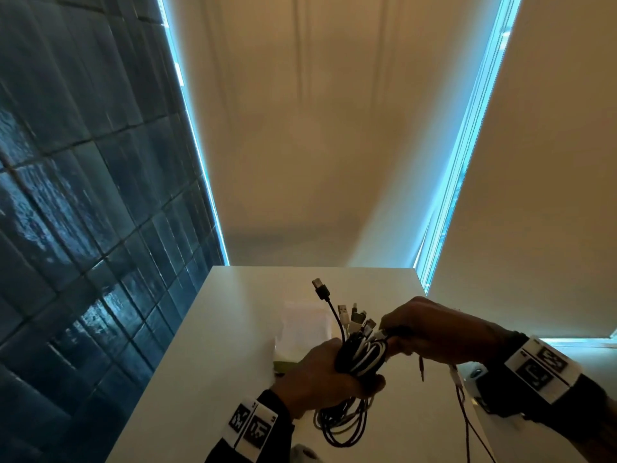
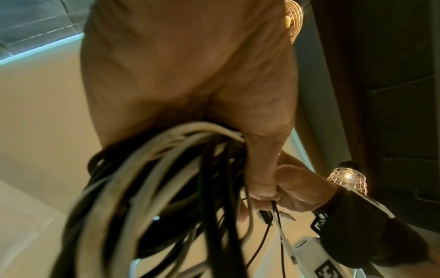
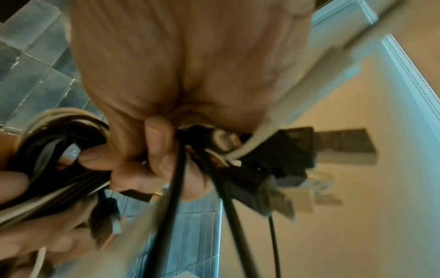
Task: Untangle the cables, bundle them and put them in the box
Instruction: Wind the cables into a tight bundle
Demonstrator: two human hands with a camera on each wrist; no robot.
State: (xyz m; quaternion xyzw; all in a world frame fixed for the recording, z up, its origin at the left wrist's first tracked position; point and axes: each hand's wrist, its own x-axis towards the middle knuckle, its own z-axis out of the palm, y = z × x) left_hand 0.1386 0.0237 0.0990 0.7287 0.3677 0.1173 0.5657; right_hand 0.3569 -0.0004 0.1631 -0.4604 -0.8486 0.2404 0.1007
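Left hand clutching a coiled bundle of black and white cables, fingers curled tight around its middle, holding it just above the white tabletop. Right hand pinching the same bundle at its upper end, fingers closed on strands beside a cluster of black and white USB plugs sticking upward. Loose loops hanging below the left hand; thin dark cable ends dangling under the right. Pale translucent box sitting on the table just behind the hands.

Black and white cables, white table
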